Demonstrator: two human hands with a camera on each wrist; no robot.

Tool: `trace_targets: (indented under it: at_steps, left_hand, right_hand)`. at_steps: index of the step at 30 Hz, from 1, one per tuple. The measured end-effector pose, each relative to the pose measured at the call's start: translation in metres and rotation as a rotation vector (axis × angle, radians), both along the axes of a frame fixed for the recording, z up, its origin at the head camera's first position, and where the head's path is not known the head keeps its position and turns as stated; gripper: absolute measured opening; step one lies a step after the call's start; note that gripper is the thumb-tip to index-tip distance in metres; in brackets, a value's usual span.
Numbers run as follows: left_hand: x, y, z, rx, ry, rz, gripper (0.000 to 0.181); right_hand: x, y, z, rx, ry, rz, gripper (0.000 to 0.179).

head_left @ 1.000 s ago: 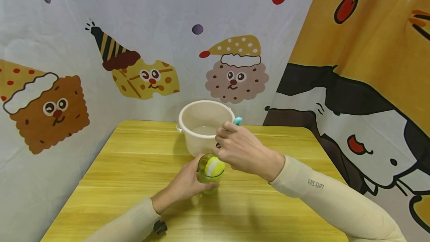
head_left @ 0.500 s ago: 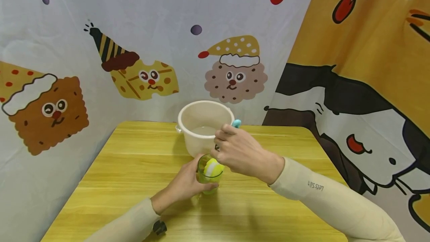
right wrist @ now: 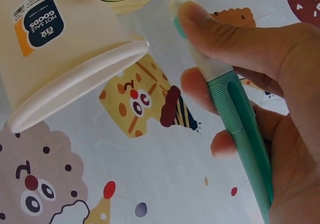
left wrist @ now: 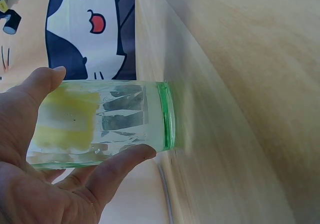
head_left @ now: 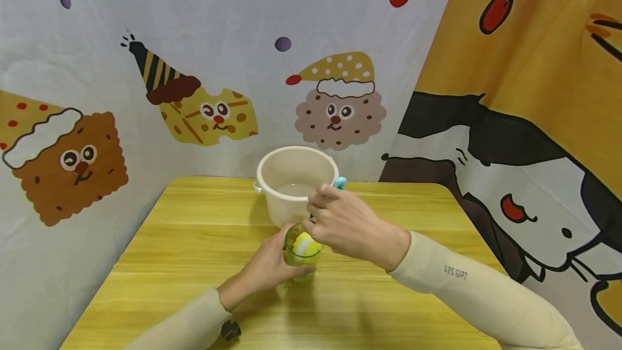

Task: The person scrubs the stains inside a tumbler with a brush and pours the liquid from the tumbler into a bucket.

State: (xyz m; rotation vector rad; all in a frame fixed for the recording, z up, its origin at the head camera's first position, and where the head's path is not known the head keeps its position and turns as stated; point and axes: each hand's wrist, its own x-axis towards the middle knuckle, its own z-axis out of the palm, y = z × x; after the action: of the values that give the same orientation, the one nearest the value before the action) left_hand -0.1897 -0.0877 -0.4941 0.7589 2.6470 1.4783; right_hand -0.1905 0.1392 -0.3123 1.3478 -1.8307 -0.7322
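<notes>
**Both hands busy: glass gripped left, sponge brush gripped right**

Right up close, here are two cream fabric sleeves point(head_left: 461, 282) running in from the bottom of the head view, with a small black object point(head_left: 230, 330) just beside the left one. Below lies a yellow wood-grain table point(head_left: 194, 242).

And look at the left hand point(head_left: 269, 263)! Thumb and fingers are clamped round a clear green-tinted drinking glass point(left wrist: 122, 119), mouth up, base close to the tabletop; whether it touches, I cannot tell. Inside the glass sits a yellow-and-white sponge head point(head_left: 306, 244), filling the upper part.

Just above and to the right, the right hand point(head_left: 347, 226) has thumb and fingers curled tight on a slim green-and-white plastic handle point(right wrist: 232, 114), ribbed partway along. The handle's white end reaches to the sponge at the glass's mouth; its other end pokes out past the fist.

Behind the glass, and near it, stands a cream plastic bucket point(head_left: 282, 207), upright, with a navy-and-orange sticker point(right wrist: 44, 24) on its side in the right wrist view.

And at the very back: a pale fabric backdrop point(head_left: 218, 15) with a cartoon cheese and biscuits in party hats, meeting an orange stretch point(head_left: 544, 42) on the right, above a black-and-white cartoon animal point(head_left: 534, 193).
</notes>
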Motion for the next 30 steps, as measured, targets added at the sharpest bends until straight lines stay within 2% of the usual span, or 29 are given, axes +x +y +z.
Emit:
trace_targets:
  at_steps: [18,30]
  left_hand:
    - [0.0008,0.0008,0.0006,0.017,-0.021,0.005,0.09]
    - [0.0004,0.0011,0.0003,0.004,-0.004,0.015,0.091]
  right_hand:
    - [0.0065,-0.0059,-0.0003,-0.007,0.054,0.039,0.026]
    - [0.0068,-0.0073,-0.0026,-0.026,0.063,0.057,0.025]
